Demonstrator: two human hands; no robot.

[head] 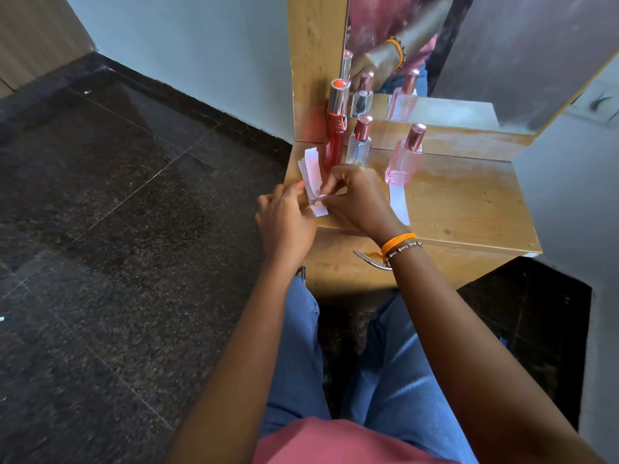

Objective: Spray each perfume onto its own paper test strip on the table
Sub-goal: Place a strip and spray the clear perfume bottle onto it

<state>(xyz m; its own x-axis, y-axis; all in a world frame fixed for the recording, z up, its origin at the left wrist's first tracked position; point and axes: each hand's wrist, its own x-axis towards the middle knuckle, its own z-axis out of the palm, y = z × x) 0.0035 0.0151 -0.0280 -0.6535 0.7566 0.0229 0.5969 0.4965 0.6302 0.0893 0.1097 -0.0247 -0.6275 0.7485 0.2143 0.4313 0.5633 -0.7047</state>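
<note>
A fanned bunch of white paper test strips (312, 177) sits mid-frame over the wooden desk's (462, 209) left edge, left hand (284, 219) fingers and right hand (358, 199) fingers both pinching it; one separate white strip (399, 204) lies flat before the pink square glass bottle (403, 159); the tall red bottle (335, 135) and clear bottle (359, 144) stand behind.

A mirror (485, 51) stands at the back in a wooden frame (316, 61). Below the tabletop, a metal drawer handle (368, 257) shows. The floor (117, 229) is dark speckled tile.
</note>
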